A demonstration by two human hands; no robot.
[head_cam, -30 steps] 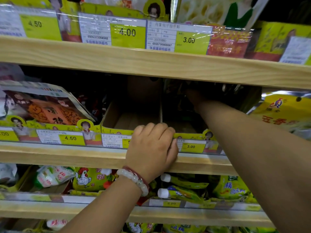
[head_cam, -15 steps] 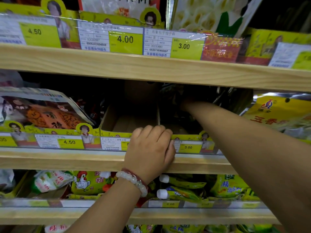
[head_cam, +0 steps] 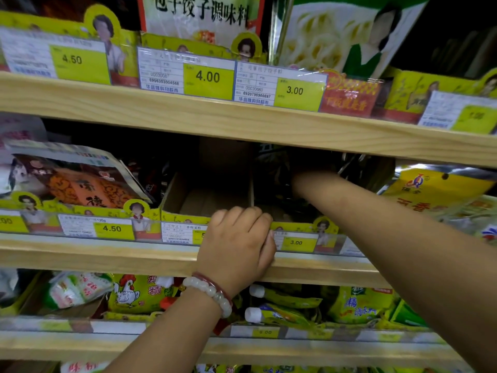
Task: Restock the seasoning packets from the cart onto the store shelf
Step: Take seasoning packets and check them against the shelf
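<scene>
Hardly anything is shifting since the earlier frames: both arms are keeping their places at the middle shelf [head_cam: 80,258].
Left of the 3.00 price tag [head_cam: 295,242], the left hand [head_cam: 238,244] is curling its fingers over the shelf lip; right of it, the right forearm [head_cam: 376,224] is reaching deep into the dark behind, where the right hand is hiding, its grip impossible to tell, and dark seasoning packets [head_cam: 271,168] are standing upright beside it, nearer this arm.

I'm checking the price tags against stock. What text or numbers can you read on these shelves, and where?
"4.50", "4.00", "3.00": top shelf tags.
"6906303004568": barcode under 4.00.
"包子饺子调味料": white packet above.
"4.50", "3.00": middle shelf tags.
The tag behind the left hand is partly hidden; bottom tags are blurred.
</scene>
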